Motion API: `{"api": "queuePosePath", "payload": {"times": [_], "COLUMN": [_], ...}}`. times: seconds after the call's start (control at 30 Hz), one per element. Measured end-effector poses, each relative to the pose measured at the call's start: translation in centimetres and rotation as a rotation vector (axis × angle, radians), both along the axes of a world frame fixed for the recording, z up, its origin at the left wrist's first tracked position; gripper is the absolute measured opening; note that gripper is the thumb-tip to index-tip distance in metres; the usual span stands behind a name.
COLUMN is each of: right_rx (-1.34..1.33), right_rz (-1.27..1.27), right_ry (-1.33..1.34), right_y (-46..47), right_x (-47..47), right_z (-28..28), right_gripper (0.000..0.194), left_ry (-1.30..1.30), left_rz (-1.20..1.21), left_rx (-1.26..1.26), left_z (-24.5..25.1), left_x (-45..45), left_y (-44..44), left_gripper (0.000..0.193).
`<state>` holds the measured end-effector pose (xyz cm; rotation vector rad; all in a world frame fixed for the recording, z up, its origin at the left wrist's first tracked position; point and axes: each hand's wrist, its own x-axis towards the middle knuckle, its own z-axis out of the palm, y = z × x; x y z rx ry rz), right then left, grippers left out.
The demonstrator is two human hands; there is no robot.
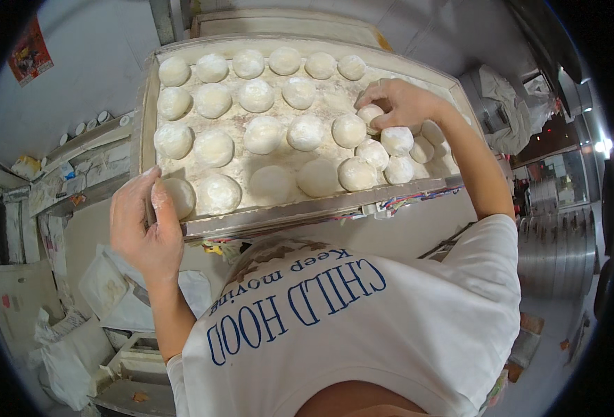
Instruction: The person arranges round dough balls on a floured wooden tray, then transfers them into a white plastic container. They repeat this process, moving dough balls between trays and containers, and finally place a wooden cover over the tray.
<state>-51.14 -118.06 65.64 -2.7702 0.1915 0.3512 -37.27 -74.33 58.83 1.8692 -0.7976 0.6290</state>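
Note:
In front of me is a shallow floured tray (265, 212) with raised sides, holding several rows of round dough balls (256, 95). My left hand (148, 224) grips its near left corner, with the thumb close to a dough ball (180, 197) just inside. Toward the right part of the tray, my right hand (403, 104) has its thumb and fingers around one dough ball (370, 117). Below that hand, smaller floured balls (372, 154) sit crowded together, some touching. My forearm partly covers the balls at the far right. Flour dusts both hands.
Bundled coloured wires (390, 206) run beneath the tray's near edge. To the right stand stacked round metal containers (557, 255). White sacks (72, 344) lie at lower left, and a cluttered shelf (88, 172) runs along the left wall. Another tray-like frame (286, 25) is behind the tray.

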Motion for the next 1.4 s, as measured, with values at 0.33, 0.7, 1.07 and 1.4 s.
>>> {"api": "queuePosePath", "payload": {"times": [0.33, 0.7, 1.07, 1.4], "right_rx": [-0.084, 0.204, 0.308, -0.463], "right_rz": [-0.065, -0.214, -0.349, -0.326], "right_ry": [-0.505, -0.192, -0.258, 0.091], "right_y": [2.2, 2.1, -3.3, -10.9], "right_x": [0.4, 4.1, 2.4, -5.3], "right_z": [-0.5, -2.4, -2.4, -2.4], "right_gripper": [0.052, 0.063, 0.051, 0.04], "left_ry": [-0.03, -0.041, -0.067, -0.017], "left_rz": [0.025, 0.121, 0.143, 0.184], "left_rx": [0.009, -0.003, -0.004, -0.032], "left_z": [-0.1, -0.1, -0.1, -1.8], "left_x": [0.1, -0.2, -0.2, 0.8], "left_y": [0.0, -0.5, -0.7, -0.2], "left_gripper": [0.018, 0.016, 0.016, 0.017]}}
